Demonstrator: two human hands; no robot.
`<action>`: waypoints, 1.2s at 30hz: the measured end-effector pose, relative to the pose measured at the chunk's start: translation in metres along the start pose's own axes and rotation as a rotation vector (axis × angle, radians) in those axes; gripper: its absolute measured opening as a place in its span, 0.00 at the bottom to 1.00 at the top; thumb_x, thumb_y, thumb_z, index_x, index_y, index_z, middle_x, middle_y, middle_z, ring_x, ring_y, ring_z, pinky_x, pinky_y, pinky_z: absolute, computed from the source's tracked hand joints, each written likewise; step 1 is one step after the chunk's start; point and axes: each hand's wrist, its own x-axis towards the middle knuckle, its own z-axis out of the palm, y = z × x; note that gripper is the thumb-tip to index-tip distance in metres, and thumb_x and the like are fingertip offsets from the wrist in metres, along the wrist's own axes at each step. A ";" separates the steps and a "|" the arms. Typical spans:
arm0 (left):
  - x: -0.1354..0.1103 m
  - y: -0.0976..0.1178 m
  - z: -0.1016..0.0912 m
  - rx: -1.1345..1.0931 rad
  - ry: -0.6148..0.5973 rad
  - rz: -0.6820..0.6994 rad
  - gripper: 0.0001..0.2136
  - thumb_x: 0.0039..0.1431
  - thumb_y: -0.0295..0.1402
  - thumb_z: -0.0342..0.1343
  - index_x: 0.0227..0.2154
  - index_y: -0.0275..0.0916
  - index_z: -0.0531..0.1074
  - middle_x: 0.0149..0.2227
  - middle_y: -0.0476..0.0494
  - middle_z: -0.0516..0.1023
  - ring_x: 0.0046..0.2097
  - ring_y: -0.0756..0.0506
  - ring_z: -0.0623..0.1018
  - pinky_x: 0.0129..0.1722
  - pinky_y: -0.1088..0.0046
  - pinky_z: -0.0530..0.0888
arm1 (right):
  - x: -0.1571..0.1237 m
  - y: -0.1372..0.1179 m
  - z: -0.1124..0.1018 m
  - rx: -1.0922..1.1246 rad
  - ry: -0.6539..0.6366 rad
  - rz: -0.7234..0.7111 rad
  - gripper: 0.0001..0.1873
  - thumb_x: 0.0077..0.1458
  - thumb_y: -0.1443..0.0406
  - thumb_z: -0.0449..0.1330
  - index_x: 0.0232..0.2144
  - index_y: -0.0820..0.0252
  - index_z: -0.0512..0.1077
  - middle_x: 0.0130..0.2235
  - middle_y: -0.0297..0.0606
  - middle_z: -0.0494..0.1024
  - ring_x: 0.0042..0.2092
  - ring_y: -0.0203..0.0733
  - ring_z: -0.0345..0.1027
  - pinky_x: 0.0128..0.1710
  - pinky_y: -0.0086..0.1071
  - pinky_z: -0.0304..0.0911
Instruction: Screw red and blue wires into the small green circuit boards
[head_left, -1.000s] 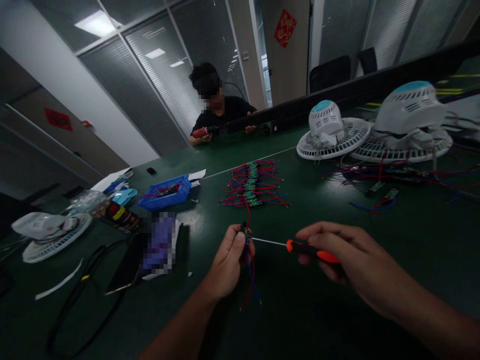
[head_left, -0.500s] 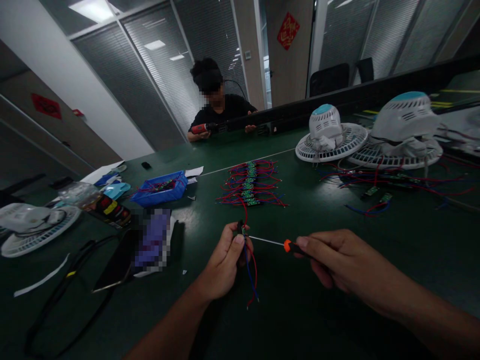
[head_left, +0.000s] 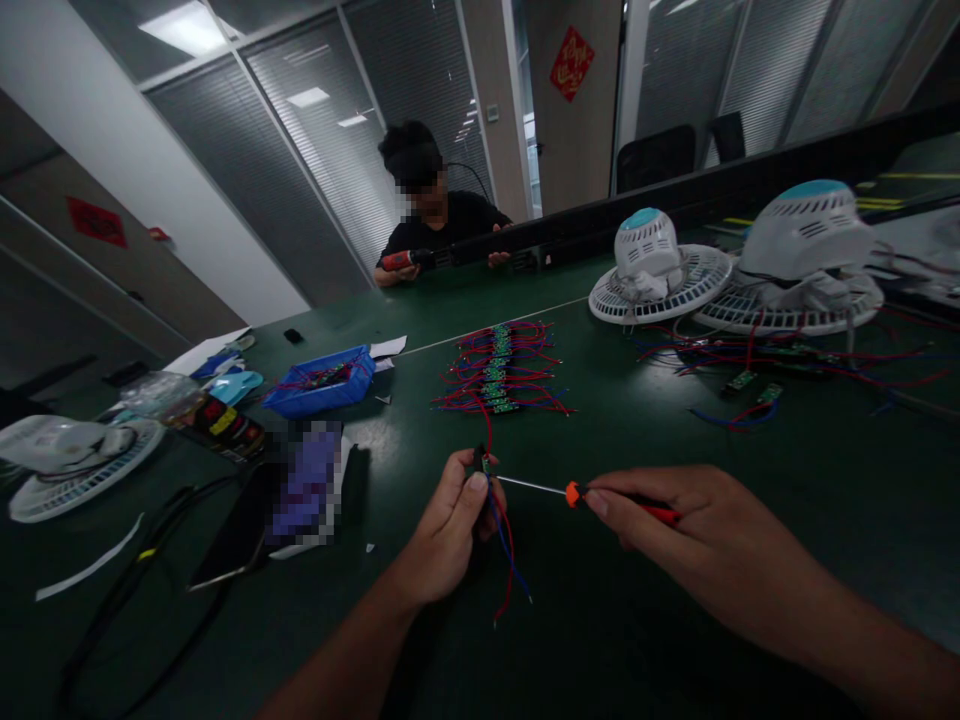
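Note:
Between the thumb and fingers of my left hand (head_left: 450,530) is a small green circuit board (head_left: 485,464) with red and blue wires (head_left: 510,560) hanging down from it. A red wire also runs up from its top. My right hand (head_left: 675,530) grips the handle of a screwdriver (head_left: 576,494) with an orange collar. Its thin metal shaft points left, and the tip meets the board or ends right beside it; I cannot tell which. Beyond my hands, a row of similar wired circuit boards (head_left: 497,372) lies on the green table (head_left: 570,620).
At the left are a blue bin (head_left: 319,400) of wired boards, a phone (head_left: 232,530), a black cable (head_left: 105,630) and a jar (head_left: 225,420). White fan parts (head_left: 660,270) and loose wired boards (head_left: 769,395) lie at the right. Across the table a person (head_left: 442,220) holds a red tool.
The fingers of my right hand have shifted on the screwdriver's handle, showing more of its red part. The hanging wires have swung slightly right. My left hand keeps its hold on the board.

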 end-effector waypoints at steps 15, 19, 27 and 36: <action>0.001 -0.001 0.002 -0.069 0.001 -0.008 0.13 0.64 0.44 0.46 0.44 0.40 0.61 0.27 0.51 0.68 0.27 0.51 0.65 0.27 0.74 0.62 | 0.000 0.003 0.008 0.632 0.167 0.323 0.28 0.56 0.46 0.51 0.43 0.61 0.72 0.27 0.39 0.79 0.24 0.38 0.69 0.21 0.30 0.61; 0.001 -0.002 0.000 -0.070 -0.004 -0.007 0.12 0.65 0.42 0.45 0.44 0.40 0.61 0.28 0.50 0.69 0.27 0.51 0.66 0.27 0.74 0.62 | 0.002 0.004 0.001 0.468 -0.017 0.410 0.29 0.58 0.43 0.45 0.39 0.59 0.72 0.19 0.34 0.75 0.17 0.33 0.63 0.16 0.27 0.53; 0.000 -0.002 -0.002 -0.087 -0.005 -0.028 0.14 0.64 0.43 0.47 0.44 0.39 0.62 0.28 0.50 0.69 0.27 0.51 0.66 0.27 0.74 0.62 | 0.003 0.003 -0.005 0.165 -0.150 0.261 0.25 0.58 0.49 0.50 0.17 0.57 0.67 0.14 0.29 0.65 0.17 0.31 0.55 0.18 0.27 0.48; 0.001 -0.003 -0.002 -0.104 0.006 -0.030 0.14 0.63 0.44 0.48 0.44 0.40 0.61 0.28 0.50 0.69 0.26 0.51 0.65 0.27 0.74 0.61 | 0.002 -0.004 -0.004 0.078 -0.008 0.153 0.16 0.56 0.54 0.54 0.28 0.53 0.78 0.23 0.32 0.76 0.24 0.37 0.66 0.22 0.31 0.55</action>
